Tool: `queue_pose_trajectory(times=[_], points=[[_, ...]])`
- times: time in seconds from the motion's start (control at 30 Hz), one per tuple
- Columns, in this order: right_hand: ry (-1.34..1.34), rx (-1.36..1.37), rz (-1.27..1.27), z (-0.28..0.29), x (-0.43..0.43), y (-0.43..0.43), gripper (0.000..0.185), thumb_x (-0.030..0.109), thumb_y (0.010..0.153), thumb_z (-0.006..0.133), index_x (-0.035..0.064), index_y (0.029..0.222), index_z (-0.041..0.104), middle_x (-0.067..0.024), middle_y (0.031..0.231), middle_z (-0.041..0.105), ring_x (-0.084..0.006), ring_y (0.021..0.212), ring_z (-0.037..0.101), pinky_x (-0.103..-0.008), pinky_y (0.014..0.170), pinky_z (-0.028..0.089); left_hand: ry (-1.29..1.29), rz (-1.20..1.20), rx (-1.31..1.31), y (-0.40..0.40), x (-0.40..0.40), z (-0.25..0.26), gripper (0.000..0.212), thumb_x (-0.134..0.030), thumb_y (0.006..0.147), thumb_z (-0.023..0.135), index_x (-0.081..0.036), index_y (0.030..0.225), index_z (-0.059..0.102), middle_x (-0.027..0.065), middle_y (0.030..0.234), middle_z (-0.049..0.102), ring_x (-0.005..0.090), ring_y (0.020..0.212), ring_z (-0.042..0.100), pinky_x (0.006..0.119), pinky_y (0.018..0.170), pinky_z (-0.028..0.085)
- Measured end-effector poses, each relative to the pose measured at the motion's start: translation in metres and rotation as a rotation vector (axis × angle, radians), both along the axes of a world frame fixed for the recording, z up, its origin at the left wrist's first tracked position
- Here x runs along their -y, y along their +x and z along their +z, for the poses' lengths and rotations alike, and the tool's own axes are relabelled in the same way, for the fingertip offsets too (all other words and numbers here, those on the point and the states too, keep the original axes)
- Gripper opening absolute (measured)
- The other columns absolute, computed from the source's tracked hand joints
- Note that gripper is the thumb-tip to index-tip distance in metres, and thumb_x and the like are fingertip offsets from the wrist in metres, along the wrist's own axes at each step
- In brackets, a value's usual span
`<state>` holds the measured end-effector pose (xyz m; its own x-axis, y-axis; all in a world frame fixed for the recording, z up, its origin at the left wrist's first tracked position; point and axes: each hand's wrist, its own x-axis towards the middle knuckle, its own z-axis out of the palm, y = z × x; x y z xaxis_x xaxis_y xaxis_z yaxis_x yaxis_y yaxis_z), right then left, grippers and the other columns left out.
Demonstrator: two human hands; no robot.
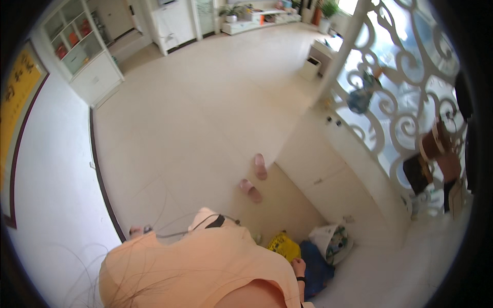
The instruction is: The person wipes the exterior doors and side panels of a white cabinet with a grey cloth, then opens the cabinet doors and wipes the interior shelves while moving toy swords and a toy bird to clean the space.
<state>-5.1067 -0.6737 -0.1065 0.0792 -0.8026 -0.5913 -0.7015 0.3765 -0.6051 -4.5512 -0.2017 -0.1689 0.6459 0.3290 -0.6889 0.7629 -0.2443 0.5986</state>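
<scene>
At the lower right, my right hand (298, 265), with a black band on its wrist, has its fingers closed at the edge of a yellow plastic bag (284, 246) that bears dark writing. A blue bag (315, 265) lies directly beside that hand, and a white bag with printed patterns (330, 243) stands behind it against the cabinet. My left hand (135, 231) shows only in small part at the far left, past the peach shirt (192, 265), near the wall. Its fingers are too small and blurred to read. A dark cable runs across the shirt front.
Two pink slippers (260, 166) lie on the tiled floor (185, 115). A low white cabinet (331, 169) with a scrollwork partition (396, 96) and hanging handbags (418, 173) borders the right. The left wall (57, 154) carries a framed yellow scroll. A bin (310, 68) stands farther back.
</scene>
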Motion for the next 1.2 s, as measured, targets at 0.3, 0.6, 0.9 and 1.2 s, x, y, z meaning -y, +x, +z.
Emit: queue_pose_trajectory(times=[0.3,0.6,0.9,1.2], points=[[-0.079,-0.113,0.342,-0.016,0.051,0.157,0.025,0.017,0.077,0.056,-0.004,0.091,0.059,-0.0122,0.075,0.062,-0.0209,0.068,0.059,-0.0318,0.062,0.047,0.895,-1.264,-0.464,-0.066,-0.165,0.021,0.023,-0.018,0.082,0.046,-0.008,0.101,0.055,0.0107,0.091,0.061,0.0254,0.085,0.059,0.037,0.069,0.049],[0.086,-0.014,0.47,0.018,0.095,0.334,0.023,0.017,0.079,0.056,-0.0019,0.093,0.059,-0.0087,0.076,0.062,-0.0167,0.065,0.059,-0.0274,0.055,0.045,0.274,-0.217,0.031,0.118,-0.085,-0.046,0.016,-0.016,0.075,0.055,-0.009,0.087,0.062,0.0135,0.084,0.062,0.0246,0.079,0.06,0.038,0.064,0.049],[0.045,0.156,0.484,-0.077,0.207,0.559,0.023,0.014,0.075,0.06,-0.0005,0.093,0.061,-0.0071,0.073,0.061,-0.0146,0.06,0.057,-0.0264,0.044,0.041,0.557,-0.579,0.346,0.265,0.038,0.025,0.014,-0.012,0.072,0.057,-0.004,0.083,0.061,0.0185,0.092,0.057,0.0305,0.087,0.057,0.038,0.076,0.046],[-0.06,0.122,0.723,-0.071,0.254,0.802,0.02,0.012,0.075,0.059,-0.0008,0.09,0.062,-0.0082,0.074,0.062,-0.0165,0.061,0.059,-0.0282,0.053,0.046,0.844,-0.995,-0.561,0.27,-0.015,0.032,0.03,-0.029,0.083,0.05,-0.003,0.086,0.063,0.0134,0.09,0.063,0.0265,0.085,0.06,0.037,0.066,0.048]])
